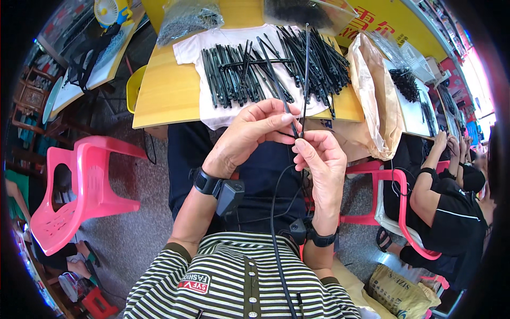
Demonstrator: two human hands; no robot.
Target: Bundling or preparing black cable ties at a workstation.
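The left hand (pixel 247 130) is pinching with thumb and forefinger, gripping a long black strip (pixel 273 73) that is leaning up and to the left. The right hand (pixel 321 154) is bending its fingers in just beside it, thumb and forefinger closing on the lower part of the black pieces, where a second, thinner strip (pixel 306 64) is rising almost straight. The two strips are converging between the fingertips above the lap — which fingers are holding which one there, I cannot tell, since the hands are covering the lower ends. Both wrists are wearing dark straps with small boxes, and a black cord (pixel 274 212) is running down over the striped shirt (pixel 228 271).

Beyond the hands, a pale pink cloth (pixel 215 118) is lying on a yellow table (pixel 164 101), bearing a left bunch of black strips (pixel 228 80) and a thicker right bunch (pixel 326 66), with a piece resting crosswise between them. A clear plastic bag (pixel 188 21) is sitting at the table's far edge, and a brown paper bag (pixel 372 95) is standing open at its right side. A pink chair (pixel 79 196) is standing to the left — and a co-worker in black (pixel 457 218) is sitting to the right
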